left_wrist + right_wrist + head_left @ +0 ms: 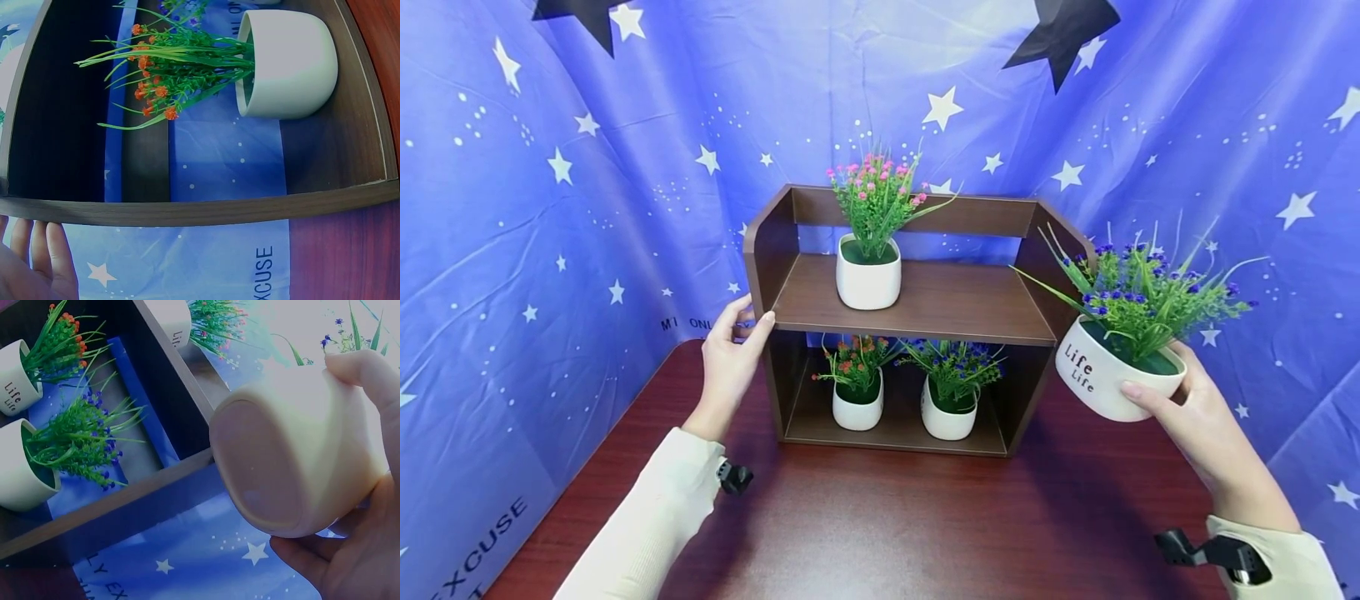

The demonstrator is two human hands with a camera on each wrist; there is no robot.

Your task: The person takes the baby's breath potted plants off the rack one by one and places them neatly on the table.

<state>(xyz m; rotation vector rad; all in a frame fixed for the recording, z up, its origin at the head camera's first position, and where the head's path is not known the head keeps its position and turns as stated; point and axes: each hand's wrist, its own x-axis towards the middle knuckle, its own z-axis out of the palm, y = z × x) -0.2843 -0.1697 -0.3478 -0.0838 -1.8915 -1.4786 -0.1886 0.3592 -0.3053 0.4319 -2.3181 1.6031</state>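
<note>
My right hand (1206, 417) grips a white flowerpot (1112, 383) marked "Life", with blue flowers and green leaves, tilted beside the right end of a brown two-tier shelf (917, 325). In the right wrist view, the pot's underside (256, 465) shows, with the thumb and fingers around its wall. My left hand (733, 358) touches the shelf's left side, thumb at the front edge and fingers (59, 250) extended against the outer panel. On the upper tier stands a pink-flowered pot (868, 279). Below are a red-orange-flowered pot (857, 408) and another blue-flowered pot (950, 414).
The shelf stands on a dark red wooden table (880, 525). Blue star-patterned cloth (647, 142) hangs behind and at both sides. A raised back rail (917, 212) and side panels bound the upper tier, whose right part shows bare board.
</note>
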